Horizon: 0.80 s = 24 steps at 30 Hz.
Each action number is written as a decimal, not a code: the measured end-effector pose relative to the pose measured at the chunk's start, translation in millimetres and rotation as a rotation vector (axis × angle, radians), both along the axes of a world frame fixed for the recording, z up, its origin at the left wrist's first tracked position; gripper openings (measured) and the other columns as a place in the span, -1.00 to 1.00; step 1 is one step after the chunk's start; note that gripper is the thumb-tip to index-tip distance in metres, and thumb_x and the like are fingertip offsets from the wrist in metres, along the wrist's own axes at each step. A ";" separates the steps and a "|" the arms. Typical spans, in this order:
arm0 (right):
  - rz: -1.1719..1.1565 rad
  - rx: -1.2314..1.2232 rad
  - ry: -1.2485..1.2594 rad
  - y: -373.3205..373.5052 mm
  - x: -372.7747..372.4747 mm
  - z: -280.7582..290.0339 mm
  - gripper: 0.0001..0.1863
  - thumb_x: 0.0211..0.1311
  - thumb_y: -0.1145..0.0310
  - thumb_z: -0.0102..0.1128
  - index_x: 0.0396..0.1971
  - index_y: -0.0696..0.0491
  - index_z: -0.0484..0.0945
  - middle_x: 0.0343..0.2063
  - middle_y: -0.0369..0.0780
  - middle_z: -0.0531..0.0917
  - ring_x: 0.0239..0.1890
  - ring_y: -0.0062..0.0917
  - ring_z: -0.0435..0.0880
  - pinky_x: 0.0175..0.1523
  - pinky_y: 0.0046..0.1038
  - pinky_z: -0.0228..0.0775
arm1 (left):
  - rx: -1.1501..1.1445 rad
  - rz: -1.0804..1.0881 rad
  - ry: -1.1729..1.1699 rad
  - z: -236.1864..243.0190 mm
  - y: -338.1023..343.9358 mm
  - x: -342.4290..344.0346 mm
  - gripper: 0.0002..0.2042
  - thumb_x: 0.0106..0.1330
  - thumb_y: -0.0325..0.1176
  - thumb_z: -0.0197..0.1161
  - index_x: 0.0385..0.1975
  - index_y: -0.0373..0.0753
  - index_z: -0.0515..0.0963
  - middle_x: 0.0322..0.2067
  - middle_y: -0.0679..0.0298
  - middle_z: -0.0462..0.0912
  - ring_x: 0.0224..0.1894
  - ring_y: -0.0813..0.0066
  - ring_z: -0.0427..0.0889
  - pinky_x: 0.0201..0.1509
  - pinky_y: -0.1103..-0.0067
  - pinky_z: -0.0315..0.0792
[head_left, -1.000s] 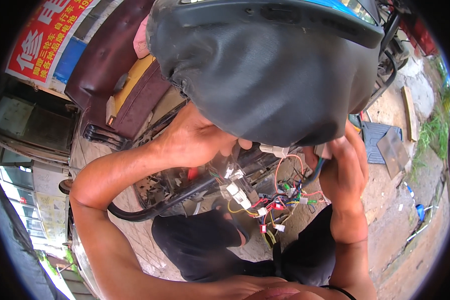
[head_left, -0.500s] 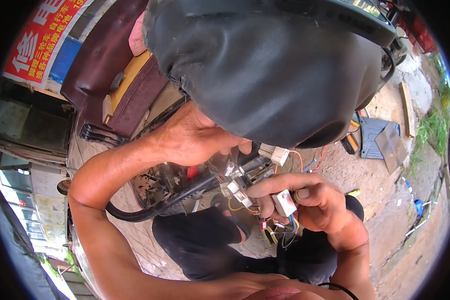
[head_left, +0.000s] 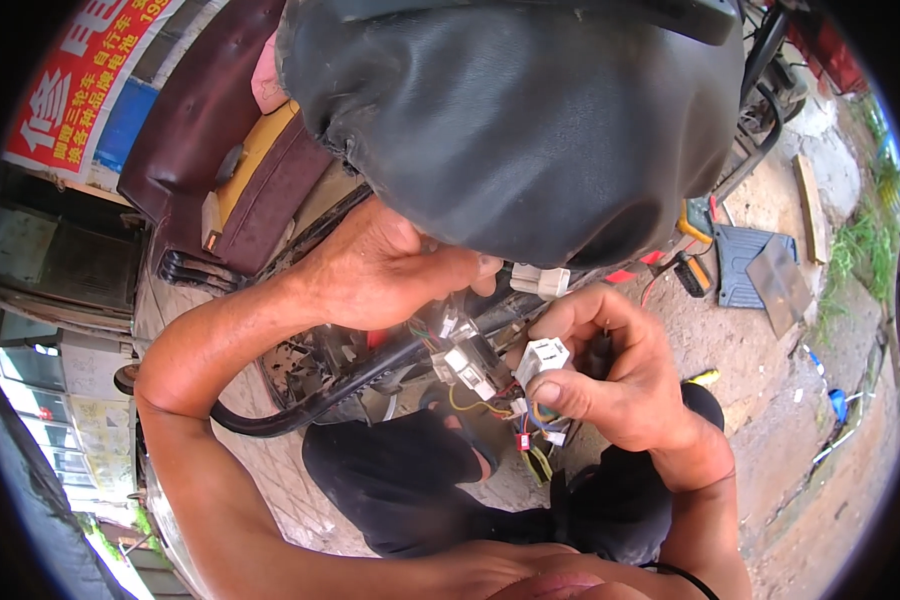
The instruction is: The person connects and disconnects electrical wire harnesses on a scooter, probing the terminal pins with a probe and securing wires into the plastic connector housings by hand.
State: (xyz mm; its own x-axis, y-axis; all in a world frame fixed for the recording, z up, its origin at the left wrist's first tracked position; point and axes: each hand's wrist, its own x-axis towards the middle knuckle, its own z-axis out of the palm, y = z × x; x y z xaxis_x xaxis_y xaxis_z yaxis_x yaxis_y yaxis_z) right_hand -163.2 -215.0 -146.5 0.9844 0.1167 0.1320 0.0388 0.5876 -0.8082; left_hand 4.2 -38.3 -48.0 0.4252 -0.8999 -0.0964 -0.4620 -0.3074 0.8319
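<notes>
A large black vehicle seat (head_left: 530,120) fills the top of the view. Under its front edge, my left hand (head_left: 380,270) reaches into a bundle of coloured wires (head_left: 490,390) and seems to grip some of them. My right hand (head_left: 610,375) pinches a small white plastic connector (head_left: 542,357) between thumb and fingers. Another white connector block (head_left: 467,365) hangs just left of it on the wires. A third white connector (head_left: 540,281) sits under the seat edge. A thick black cable (head_left: 320,400) curves down to the left.
A dark red padded seat (head_left: 220,150) with a yellow part stands at the upper left, below a red sign (head_left: 80,80). A yellow-and-black meter (head_left: 692,272) and a grey mat (head_left: 745,262) lie on the dirt ground at right. My dark-clothed knees (head_left: 400,470) are below.
My right hand has come up from the wire bundle's right side and now holds a white connector in front of it. My left hand has stayed in the wires under the seat.
</notes>
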 end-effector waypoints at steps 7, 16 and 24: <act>-0.538 -0.515 -0.394 -7.1 5.9 8.2 -0.71 0.00 0.55 0.54 -0.26 0.09 0.65 -0.35 -0.32 0.62 -0.51 -0.80 0.42 -0.46 -0.68 0.23 | 0.011 0.052 0.141 2.2 -2.2 -8.1 -0.91 0.39 -0.52 0.15 -0.25 -0.34 0.60 -0.41 0.36 0.68 -0.49 0.71 0.53 -0.43 0.70 0.42; -0.553 -0.666 0.092 -73.5 14.1 4.5 -0.78 0.06 0.46 0.52 -0.37 0.11 0.61 -0.54 -0.47 0.54 -0.53 -0.88 0.39 -0.46 -0.72 0.19 | -0.038 0.014 0.019 0.6 1.2 -5.0 -0.89 0.38 -0.56 0.14 -0.25 -0.33 0.62 -0.40 0.34 0.70 -0.50 0.68 0.53 -0.45 0.69 0.42; -0.385 -0.842 0.266 -94.1 34.4 -48.3 -0.69 0.08 0.36 0.52 -0.25 0.16 0.60 -0.45 -0.39 0.58 -0.46 -0.77 0.46 -0.38 -0.62 0.32 | 0.020 0.000 -0.066 -1.8 0.9 -3.8 -0.93 0.39 -0.58 0.22 -0.23 -0.35 0.64 -0.32 0.18 0.71 -0.50 0.58 0.54 -0.44 0.60 0.46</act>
